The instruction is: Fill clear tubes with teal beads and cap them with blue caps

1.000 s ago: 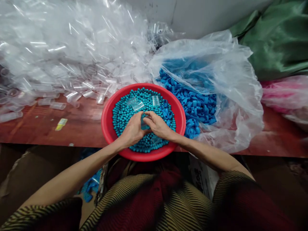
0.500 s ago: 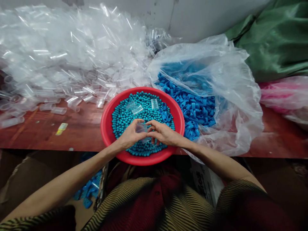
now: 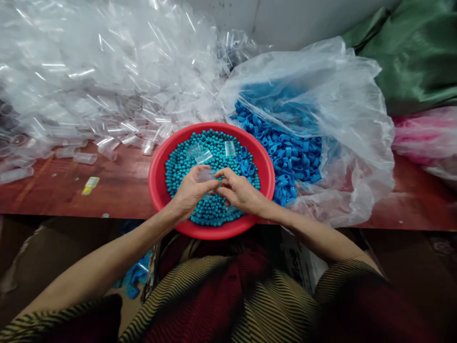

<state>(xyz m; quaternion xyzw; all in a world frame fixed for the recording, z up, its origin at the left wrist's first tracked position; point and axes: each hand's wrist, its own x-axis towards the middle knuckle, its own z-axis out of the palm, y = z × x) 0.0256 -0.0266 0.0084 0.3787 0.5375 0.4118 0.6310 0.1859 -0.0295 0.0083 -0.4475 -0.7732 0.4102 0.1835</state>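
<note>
1. Over the middle of the red basin (image 3: pixel 156 174), both bare hands work close together above the teal beads (image 3: pixel 214 212) that fill it.
2. On the basin's left side, the left hand (image 3: pixel 189 190) has its grip curled round a clear tube (image 3: pixel 204 176), thumb on the near side and fingers on the far side, with only the tube's width between them.
3. Toward the basin's right side, the right hand (image 3: pixel 241 193) has its grip drawn nearly together, its fingertips meeting or almost meeting the left thumb at the tube; whether it pinches anything itself, I cannot tell.
4. Inside the basin, beyond the hands, loose clear tubes (image 3: pixel 230 148) lie on top of the beads, and a small cluster of blue caps (image 3: pixel 245 161) sits against the right inner wall.
5. Just right of the basin, a heap of blue parts (image 3: pixel 294 155) spills from a crumpled clear bag (image 3: pixel 360 143) onto the red-brown counter (image 3: pixel 123 193).
6. Behind the basin and to its left rises a big pile of clear tubes (image 3: pixel 107 81), some scattered singly along its near edge.
7. Well left of the basin lies a small yellow-and-white packet (image 3: pixel 90 186).
</note>
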